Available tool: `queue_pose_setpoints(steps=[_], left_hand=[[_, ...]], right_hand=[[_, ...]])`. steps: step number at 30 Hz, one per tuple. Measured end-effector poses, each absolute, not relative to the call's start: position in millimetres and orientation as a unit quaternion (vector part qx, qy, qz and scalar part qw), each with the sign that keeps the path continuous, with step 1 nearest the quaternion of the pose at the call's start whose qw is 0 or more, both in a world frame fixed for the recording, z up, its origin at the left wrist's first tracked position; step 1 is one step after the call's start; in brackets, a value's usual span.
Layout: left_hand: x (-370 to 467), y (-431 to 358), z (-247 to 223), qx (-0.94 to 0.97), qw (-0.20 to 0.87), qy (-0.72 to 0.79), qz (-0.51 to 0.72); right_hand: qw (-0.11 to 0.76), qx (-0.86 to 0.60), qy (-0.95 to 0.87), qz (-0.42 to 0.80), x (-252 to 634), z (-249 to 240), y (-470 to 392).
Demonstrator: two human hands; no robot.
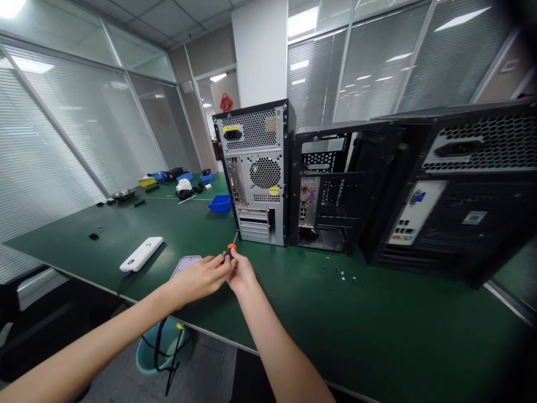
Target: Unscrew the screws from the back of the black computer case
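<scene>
In front of the silver-backed computer tower (pixel 254 168), my two hands meet over the green table. Between them is a black-and-orange screwdriver (pixel 232 246), mostly covered by fingers; a thin pale line near its orange end may be its shaft. My left hand (pixel 212 274) pinches it from the left, fingertips on the black part. Closed around its other side is my right hand (pixel 242 272), thumb pointing up. Partly behind my left hand lies a phone (pixel 187 262). Several small screws (pixel 343 276) are scattered on the table to the right of my hands.
A black open-backed tower (pixel 331 190) and another black tower (pixel 457 207) stand to the right. A white power bank (pixel 141 254) with a cable lies left. Blue tray (pixel 220 203) sits beside the silver tower. Below the table edge (pixel 218 334) stands a teal bin (pixel 146 358).
</scene>
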State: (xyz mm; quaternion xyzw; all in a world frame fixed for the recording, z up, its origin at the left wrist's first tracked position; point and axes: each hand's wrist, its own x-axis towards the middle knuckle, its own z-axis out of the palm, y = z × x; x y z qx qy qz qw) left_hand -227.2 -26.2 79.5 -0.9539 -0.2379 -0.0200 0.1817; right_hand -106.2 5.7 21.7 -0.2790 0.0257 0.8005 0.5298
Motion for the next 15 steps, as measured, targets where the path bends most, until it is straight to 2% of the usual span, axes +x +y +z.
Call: queue_pose_setpoints(steps=[2,4,6,8,10,11,13,15], left_hand=[[-225,-30,77,-0.944,0.164,-0.282,-0.048],[-224,-33,72,-0.918,0.09,-0.363,-0.134],[-222,-37,68,-0.845,-0.07,-0.462,-0.26],[-219,-42,65,-0.713,-0.313,-0.523,-0.346],[-215,-46,64,-0.555,-0.549,-0.518,-0.35],[-213,-48,64,-0.484,-0.629,-0.504,-0.34],[-209,-49,64,-0.38,-0.713,-0.484,-0.336],[-207,-47,63,-0.308,-0.752,-0.467,-0.349]], right_hand=[[0.533,-0.289,0.022,0.795,-104,23,5],[0.535,-0.302,0.015,0.789,-102,25,4],[0.533,-0.318,0.003,0.784,-101,28,2],[0.528,-0.334,-0.011,0.781,-102,28,1],[0.522,-0.347,-0.025,0.779,-105,27,1],[0.519,-0.354,-0.031,0.777,-106,25,1],[0.511,-0.371,-0.044,0.774,-109,22,1],[0.498,-0.39,-0.06,0.772,-110,20,1]])
